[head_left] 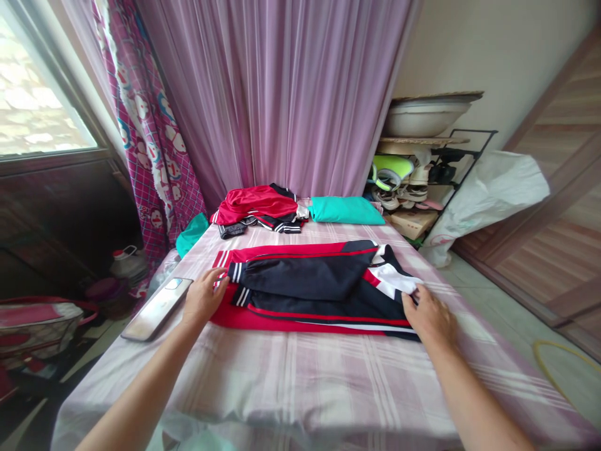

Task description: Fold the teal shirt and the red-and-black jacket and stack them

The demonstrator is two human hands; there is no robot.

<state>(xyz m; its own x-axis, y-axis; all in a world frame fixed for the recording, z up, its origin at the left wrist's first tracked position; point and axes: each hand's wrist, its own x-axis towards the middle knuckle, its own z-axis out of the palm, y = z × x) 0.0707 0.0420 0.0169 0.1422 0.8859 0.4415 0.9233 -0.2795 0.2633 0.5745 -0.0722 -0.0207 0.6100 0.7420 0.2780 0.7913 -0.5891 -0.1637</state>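
A black, red and white striped track jacket (305, 282) lies folded lengthwise on the bed or table, its sleeves laid inward along the body. At its left end, by the striped cuffs and red hem, my left hand (205, 294) touches the fabric with thumb and fingers apart. My right hand (431, 315) rests on the white and black collar end, thumb and fingertips spread on the cloth. Neither hand plainly pinches the jacket. Beside my left hand lies a smartphone (157, 310).
Checked cloth (291, 369) covers the surface. At the far end sit a heap of red and black clothes (256, 207) and a folded teal cloth (346, 210). Purple curtains (282, 94) hang behind. A shoe rack (451, 181) and white plastic bag (493, 194) stand right.
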